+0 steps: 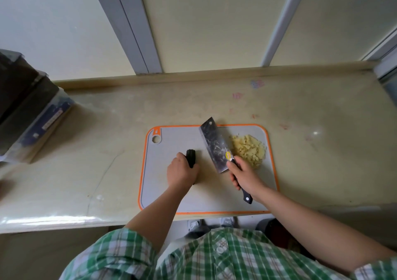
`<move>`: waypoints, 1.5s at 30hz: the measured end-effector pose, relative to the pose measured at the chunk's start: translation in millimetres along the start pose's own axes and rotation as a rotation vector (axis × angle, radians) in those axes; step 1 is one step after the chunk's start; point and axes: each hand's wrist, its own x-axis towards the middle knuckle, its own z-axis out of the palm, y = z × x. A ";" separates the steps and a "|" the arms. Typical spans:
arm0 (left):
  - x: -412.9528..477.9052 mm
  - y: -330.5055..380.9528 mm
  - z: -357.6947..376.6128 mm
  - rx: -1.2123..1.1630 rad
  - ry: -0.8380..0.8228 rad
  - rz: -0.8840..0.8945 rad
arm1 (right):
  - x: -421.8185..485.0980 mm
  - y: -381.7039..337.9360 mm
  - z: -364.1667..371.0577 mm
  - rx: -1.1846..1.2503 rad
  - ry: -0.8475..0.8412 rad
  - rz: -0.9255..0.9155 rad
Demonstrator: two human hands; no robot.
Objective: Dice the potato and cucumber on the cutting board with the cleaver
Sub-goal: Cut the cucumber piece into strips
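Potato dice (249,151) sit heaped at the right of the cutting board (210,198), leaving its middle free, where the left grip (182,172) curls round the cucumber (190,156) to steady it while the right grip (242,176) clasps the cleaver (214,146) beside it.

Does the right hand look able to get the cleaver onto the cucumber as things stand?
Probably yes. The right hand holds the cleaver beside the cucumber, only bare cutting board between them. The left hand grips its near part, leaving the far end exposed; the diced potato lies beyond the blade.
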 end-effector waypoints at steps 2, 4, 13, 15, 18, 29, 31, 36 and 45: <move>2.2 1.5 -1.8 -0.084 0.011 -0.009 | -3.7 3.7 -8.6 -0.049 0.055 -0.016; 4.1 5.4 -3.4 -0.178 0.029 0.020 | -7.2 6.5 -15.5 -0.102 0.111 -0.029; 3.7 26.7 -3.9 -0.483 0.112 0.275 | -14.4 -27.5 -15.2 -0.100 0.120 -0.089; 2.2 27.5 -3.7 -0.527 0.111 0.256 | -16.4 -40.1 -15.3 -0.183 0.118 -0.116; -0.9 28.5 -5.3 -0.512 0.116 0.253 | -19.9 -55.2 -14.0 -0.289 0.118 -0.166; -15.1 33.3 -10.6 -0.865 -0.021 0.162 | -29.7 -82.2 -11.4 -0.395 0.025 -0.142; -18.4 35.0 -12.8 -0.937 -0.026 0.096 | -32.9 -89.1 -11.2 -0.446 0.040 -0.180; -20.0 38.5 -12.7 -1.065 0.007 -0.046 | -41.5 -102.1 -10.4 -0.685 0.046 -0.244; -16.3 53.4 -12.1 -1.034 0.055 -0.162 | -45.7 -97.5 -12.7 -0.902 0.129 -0.279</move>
